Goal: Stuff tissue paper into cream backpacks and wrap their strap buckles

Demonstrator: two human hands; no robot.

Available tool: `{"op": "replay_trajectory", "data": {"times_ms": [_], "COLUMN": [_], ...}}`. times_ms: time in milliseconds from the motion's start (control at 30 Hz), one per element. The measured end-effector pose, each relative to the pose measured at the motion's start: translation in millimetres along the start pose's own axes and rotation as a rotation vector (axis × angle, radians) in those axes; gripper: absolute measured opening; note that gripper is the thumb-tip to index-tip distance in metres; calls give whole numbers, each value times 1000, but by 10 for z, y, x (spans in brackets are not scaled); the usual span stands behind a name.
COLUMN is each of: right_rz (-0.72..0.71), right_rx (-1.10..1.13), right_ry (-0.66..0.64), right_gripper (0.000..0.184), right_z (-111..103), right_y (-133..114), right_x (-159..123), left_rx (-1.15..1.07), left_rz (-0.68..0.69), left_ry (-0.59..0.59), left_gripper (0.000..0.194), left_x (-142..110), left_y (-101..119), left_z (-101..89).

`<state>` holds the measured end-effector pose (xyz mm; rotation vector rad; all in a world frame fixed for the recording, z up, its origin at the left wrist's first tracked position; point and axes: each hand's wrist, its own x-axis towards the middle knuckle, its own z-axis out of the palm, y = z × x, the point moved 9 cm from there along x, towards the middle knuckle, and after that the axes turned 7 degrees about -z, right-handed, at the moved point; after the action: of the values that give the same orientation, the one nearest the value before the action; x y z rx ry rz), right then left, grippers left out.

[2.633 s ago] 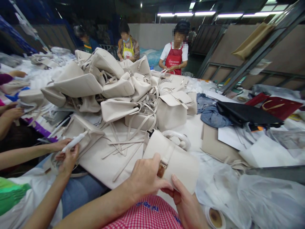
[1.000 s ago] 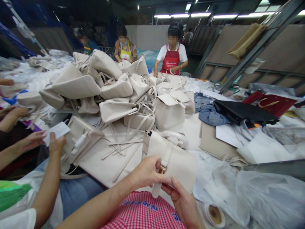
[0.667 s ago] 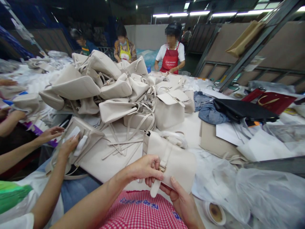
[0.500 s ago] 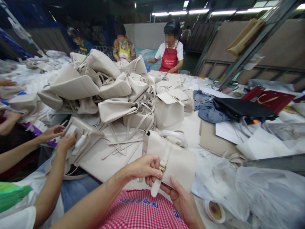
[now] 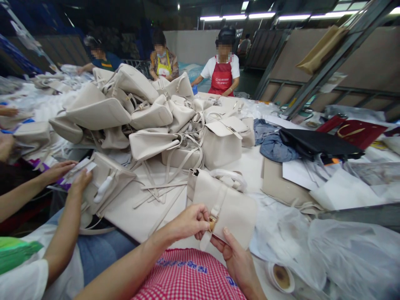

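A cream handbag [image 5: 233,210] lies in front of me on the white table [image 5: 250,162], its round handle pointing away. My left hand [image 5: 189,221] pinches the bag's front strap at the gold buckle [image 5: 213,219]. My right hand [image 5: 233,255] grips the bag's near lower edge from below, thumb on the front face. Both hands are closed on the bag. My checked pink apron [image 5: 187,279] sits below them.
A tall heap of cream bags [image 5: 140,112] fills the table's middle. A neighbour's hands [image 5: 67,177] on my left work on another bag. Dark cloth and a black bag [image 5: 312,143] lie right, clear plastic bags [image 5: 328,250] near right, a tape roll [image 5: 281,277] by my right wrist. Three people stand at the far side.
My left fingers have shifted along the strap onto the buckle, and the bag has slid slightly toward me. The neighbour on my left put down a white tube and picked up a white sheet.
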<state>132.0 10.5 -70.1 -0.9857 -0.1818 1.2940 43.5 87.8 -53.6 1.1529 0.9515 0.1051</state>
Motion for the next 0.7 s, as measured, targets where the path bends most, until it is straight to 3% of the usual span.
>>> {"op": "replay_trajectory", "data": {"times_ms": [100,233,400,533,700], "right_rz": [2,-20,-63,-59,-22], "right_rx": [-73,-71,-69,-64,32], "right_ry": [-3,-25,25,47,92], "right_gripper": [61,62,64,70,73], "right_z": [-53,-38,-15,18,107], "right_y": [30,43,14,-4,-72], "right_x": [37,68,49,23,29], "left_rx": [136,393,796,1059,1144], "left_rz": [19,123,189,159,142], "left_ry": [146,246,481,462,443], "left_gripper": [11,4,20,27,25], "left_x": [-38,-167,-270,-227,-333], "left_y": [-9,170,364,355,314], "left_z": [-54,-51,-75,16,6]}}
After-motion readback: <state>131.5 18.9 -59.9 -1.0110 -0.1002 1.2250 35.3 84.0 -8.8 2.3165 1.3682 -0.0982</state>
